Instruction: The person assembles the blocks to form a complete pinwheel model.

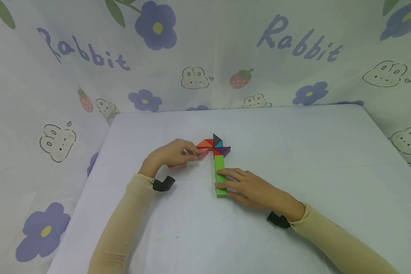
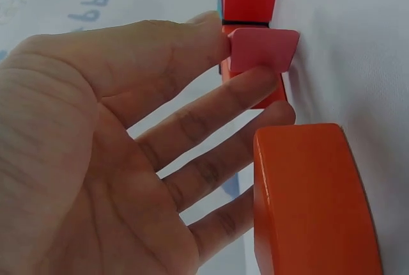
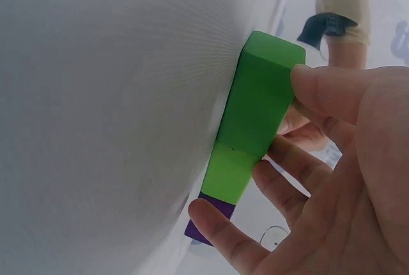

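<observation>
My left hand (image 1: 174, 152) pinches a small pink block (image 2: 263, 50) between thumb and fingertip, just left of a cluster of coloured blocks. An orange block (image 2: 313, 198) lies on the table beneath that hand. My right hand (image 1: 251, 188) holds a green bar (image 1: 221, 190), thumb on its right side and fingertips over it. In the right wrist view, the bar shows darker and lighter green parts (image 3: 229, 171) end to end. Its far end meets the cluster: a red block (image 1: 216, 152), a purple triangle (image 1: 226, 150), a blue one (image 1: 219, 144), a dark grey one (image 1: 216, 139) and orange-red pieces (image 1: 204, 144).
A white-covered table (image 1: 311, 152) lies under everything. Behind it and at the sides hangs a curtain (image 1: 222, 49) printed with flowers, rabbits and strawberries. Each wrist wears a black device (image 1: 163, 184) near the sleeve cuff.
</observation>
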A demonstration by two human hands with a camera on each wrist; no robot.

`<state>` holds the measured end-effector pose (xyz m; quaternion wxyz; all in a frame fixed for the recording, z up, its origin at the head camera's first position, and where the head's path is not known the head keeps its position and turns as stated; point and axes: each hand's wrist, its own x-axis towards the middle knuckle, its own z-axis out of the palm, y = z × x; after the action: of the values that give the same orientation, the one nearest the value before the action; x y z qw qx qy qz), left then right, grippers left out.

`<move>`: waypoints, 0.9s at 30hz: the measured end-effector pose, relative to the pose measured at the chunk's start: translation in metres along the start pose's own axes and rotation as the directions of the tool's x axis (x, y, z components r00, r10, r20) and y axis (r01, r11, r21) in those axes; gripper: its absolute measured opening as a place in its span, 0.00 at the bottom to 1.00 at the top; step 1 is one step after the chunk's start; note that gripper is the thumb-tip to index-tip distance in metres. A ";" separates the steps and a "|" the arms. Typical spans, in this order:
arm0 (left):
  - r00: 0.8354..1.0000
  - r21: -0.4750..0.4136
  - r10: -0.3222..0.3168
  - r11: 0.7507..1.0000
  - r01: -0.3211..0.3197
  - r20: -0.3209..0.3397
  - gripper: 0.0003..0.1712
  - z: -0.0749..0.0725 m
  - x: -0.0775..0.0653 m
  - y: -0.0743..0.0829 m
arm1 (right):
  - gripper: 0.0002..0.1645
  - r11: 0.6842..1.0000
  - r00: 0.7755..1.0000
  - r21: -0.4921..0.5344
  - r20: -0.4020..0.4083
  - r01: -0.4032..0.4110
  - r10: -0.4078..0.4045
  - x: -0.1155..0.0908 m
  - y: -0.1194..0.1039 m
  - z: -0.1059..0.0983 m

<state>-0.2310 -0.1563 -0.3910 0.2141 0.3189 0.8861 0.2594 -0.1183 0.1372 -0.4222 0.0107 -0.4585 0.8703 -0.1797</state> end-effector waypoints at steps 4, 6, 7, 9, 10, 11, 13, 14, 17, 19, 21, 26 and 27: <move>1.000 -0.004 -0.018 1.000 0.018 0.002 0.19 0.002 0.001 0.001 | 0.25 1.000 1.000 -0.002 -0.004 0.003 -0.003 0.000 0.000 0.000; 1.000 -0.006 -0.018 1.000 0.018 0.004 0.19 0.002 0.002 0.001 | 0.25 1.000 1.000 -0.005 -0.005 0.005 -0.005 0.000 0.000 0.000; 1.000 -0.009 -0.016 1.000 0.016 0.006 0.20 0.002 0.003 0.001 | 0.25 1.000 1.000 -0.005 -0.005 0.005 -0.005 0.000 0.000 0.000; 1.000 -0.015 -0.008 1.000 0.008 0.009 0.21 0.003 0.004 0.001 | 0.25 1.000 1.000 -0.007 -0.005 0.006 -0.006 0.000 0.000 0.000; 1.000 -0.017 -0.004 1.000 0.004 0.009 0.21 0.003 0.004 0.001 | 0.25 1.000 1.000 -0.007 -0.004 0.006 -0.006 0.000 0.000 0.000; 1.000 -0.019 0.003 1.000 -0.002 0.009 0.21 0.003 0.004 0.000 | 0.25 1.000 1.000 -0.007 -0.003 0.005 -0.005 0.000 0.000 0.000; 1.000 -0.021 0.014 1.000 -0.014 0.007 0.22 0.003 0.005 0.000 | 0.25 1.000 1.000 -0.006 0.001 0.001 -0.001 0.000 0.000 0.000; 1.000 -0.020 0.017 1.000 -0.017 0.005 0.22 0.003 0.005 0.000 | 0.25 1.000 1.000 -0.006 0.002 0.000 0.000 0.000 0.000 -0.001; 1.000 -0.019 0.015 1.000 -0.015 0.007 0.22 0.004 0.005 -0.001 | 0.25 1.000 1.000 -0.004 0.005 -0.003 0.003 0.000 0.000 -0.001; 1.000 -0.008 0.012 1.000 -0.012 0.012 0.23 0.004 0.005 0.000 | 0.25 1.000 1.000 -0.004 0.006 -0.004 0.004 0.000 0.000 0.000; 1.000 0.008 0.008 1.000 -0.008 0.016 0.23 0.005 0.005 0.001 | 0.25 1.000 1.000 -0.004 0.007 -0.005 0.005 0.000 0.001 0.000; 1.000 0.017 0.009 1.000 -0.009 0.023 0.25 0.006 0.005 0.004 | 0.25 1.000 1.000 -0.005 0.006 -0.005 0.005 0.000 0.001 0.001; 1.000 0.014 0.010 1.000 -0.010 0.024 0.25 0.006 0.005 0.004 | 0.25 1.000 1.000 -0.005 0.006 -0.006 0.006 0.000 0.001 0.001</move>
<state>-0.2291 -0.1482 -0.3945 0.2210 0.3278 0.8837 0.2506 -0.1187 0.1375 -0.4230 0.0129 -0.4567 0.8720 -0.1760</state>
